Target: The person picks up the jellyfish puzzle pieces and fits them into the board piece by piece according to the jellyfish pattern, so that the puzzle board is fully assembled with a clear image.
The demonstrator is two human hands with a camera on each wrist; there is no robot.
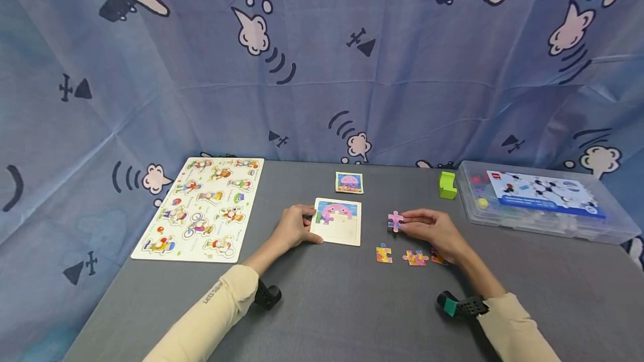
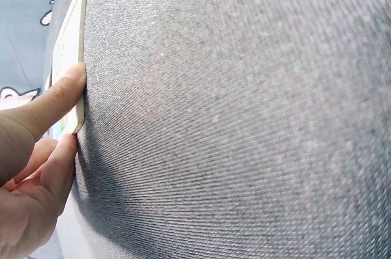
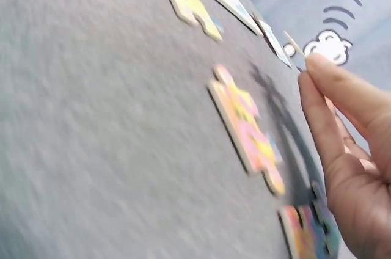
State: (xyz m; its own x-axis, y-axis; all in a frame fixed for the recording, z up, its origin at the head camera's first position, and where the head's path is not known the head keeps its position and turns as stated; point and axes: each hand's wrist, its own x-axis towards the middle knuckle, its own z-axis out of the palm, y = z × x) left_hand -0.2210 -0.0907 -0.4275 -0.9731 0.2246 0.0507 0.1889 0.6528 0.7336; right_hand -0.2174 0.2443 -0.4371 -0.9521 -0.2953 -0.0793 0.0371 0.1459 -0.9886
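Observation:
My left hand (image 1: 296, 227) holds a square wooden puzzle board (image 1: 342, 236) at its near left corner. The thumb presses on the front edge and the fingers lie along the side, as the left wrist view shows. Part of a pink picture fills the board's upper area; bare wood shows below. My right hand (image 1: 434, 232) pinches a pink jigsaw piece (image 1: 395, 220) between thumb and fingers, raised above the table. Below that hand lie a yellow piece (image 1: 384, 254), a yellow-pink piece (image 3: 239, 121) and an orange-blue piece (image 3: 302, 231), the last partly hidden in the head view.
Behind the board lies a small picture card (image 1: 349, 182). A larger peg puzzle board (image 1: 201, 211) sits at the left. A green block (image 1: 447, 185) and a clear plastic case (image 1: 543, 222) stand at the back right. A patterned curtain (image 1: 312, 60) backs the grey table (image 1: 332, 312).

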